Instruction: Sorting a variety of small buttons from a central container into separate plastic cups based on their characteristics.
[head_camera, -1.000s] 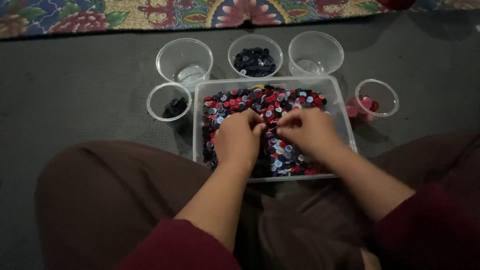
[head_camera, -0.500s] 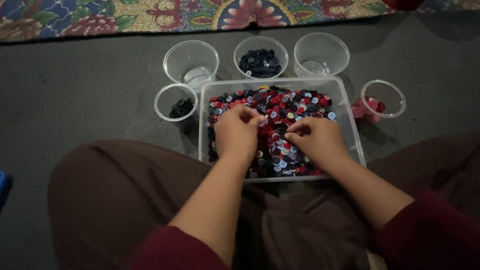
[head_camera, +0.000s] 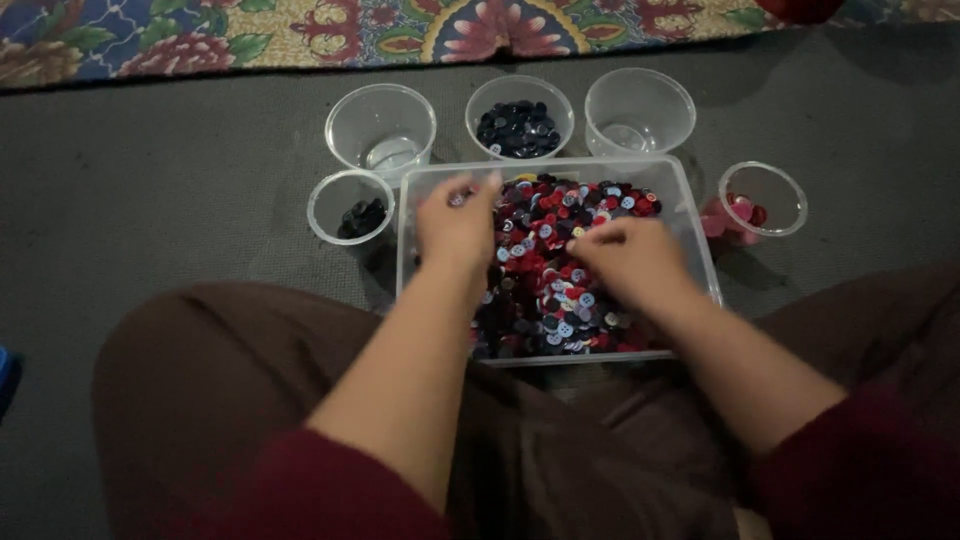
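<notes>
Sorting is at an early stage: the clear bin (head_camera: 690, 215) remains full of mixed buttons (head_camera: 545, 265), the dark-button cup (head_camera: 519, 115) and the small cup (head_camera: 350, 205) are partly filled, the left hand (head_camera: 458, 222) pinches something pale whose identity cannot be determined, and the right hand (head_camera: 630, 260) curls fingers-down into the pile.

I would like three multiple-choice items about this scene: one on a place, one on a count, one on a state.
1. Where does the cup of dark blue buttons stand?
A. behind the tray, middle
B. right of the tray
C. on the lap

2. How many clear cups surround the tray?
A. three
B. five
C. seven

3. What is the state of the back right cup?
A. full of red buttons
B. tipped over
C. upright, almost empty

Answers: 1 A, it stands between two other cups at the back. 2 B, three behind, one at each side. 3 C, its bottom shows through.
</notes>
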